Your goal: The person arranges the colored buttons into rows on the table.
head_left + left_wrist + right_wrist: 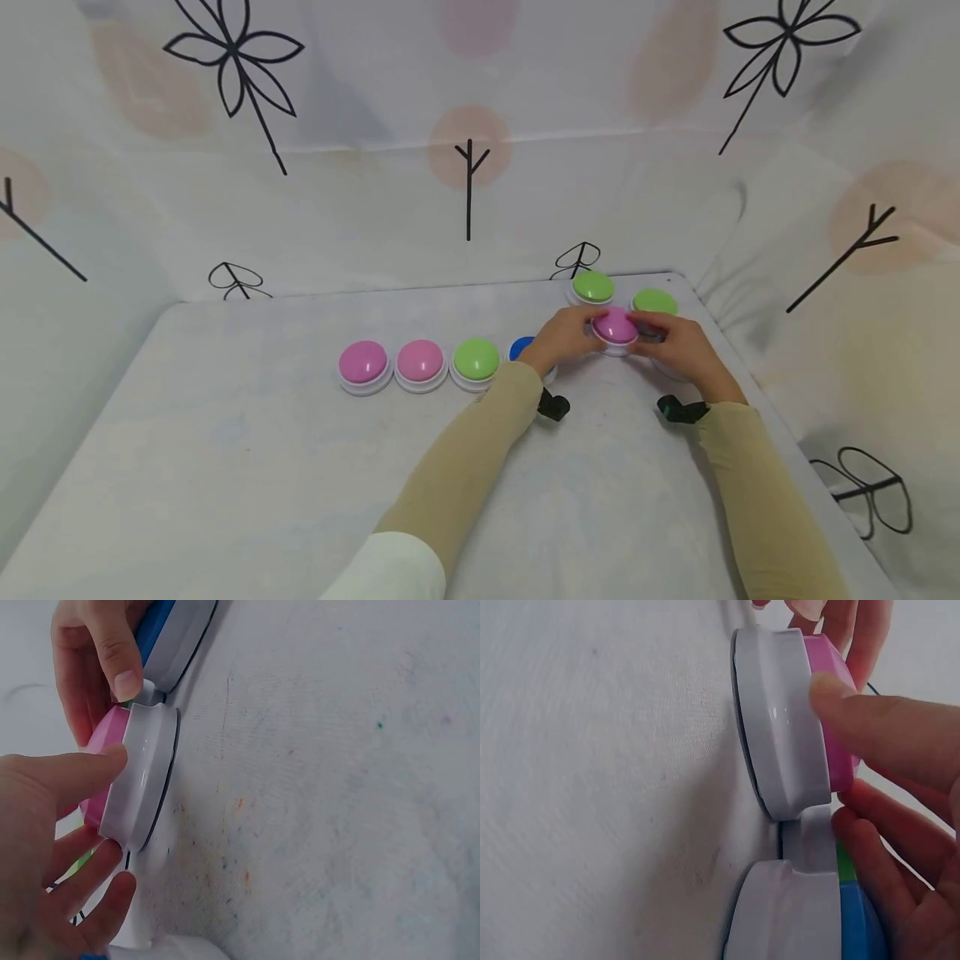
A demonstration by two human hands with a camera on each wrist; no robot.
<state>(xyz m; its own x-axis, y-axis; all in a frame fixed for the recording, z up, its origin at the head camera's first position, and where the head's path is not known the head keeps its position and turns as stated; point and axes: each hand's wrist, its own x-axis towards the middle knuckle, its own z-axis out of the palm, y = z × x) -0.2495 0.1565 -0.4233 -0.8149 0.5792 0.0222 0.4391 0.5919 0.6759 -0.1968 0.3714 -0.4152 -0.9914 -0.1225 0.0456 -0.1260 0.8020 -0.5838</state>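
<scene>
Between my two hands is a round push button point(615, 325) with a pink-purple dome and white base. My left hand point(564, 337) grips its left side, with the thumb point(101, 769) on the dome's edge and the fingers around the far side. My right hand point(678, 346) grips the right side, thumb point(832, 697) against the dome and base. A blue button point(862, 922) sits under my right hand, mostly hidden in the head view. Two green buttons point(593, 287) point(655, 302) stand just behind. Another blue button point(519, 346) is partly covered by my left hand.
Left of my hands, a row holds a purple button point(363, 362), a pink button point(420, 361) and a green button point(476, 359). The white table point(247, 467) meets patterned cloth walls point(360, 208) at the back and sides. Dark straps point(681, 409) sit at my wrists.
</scene>
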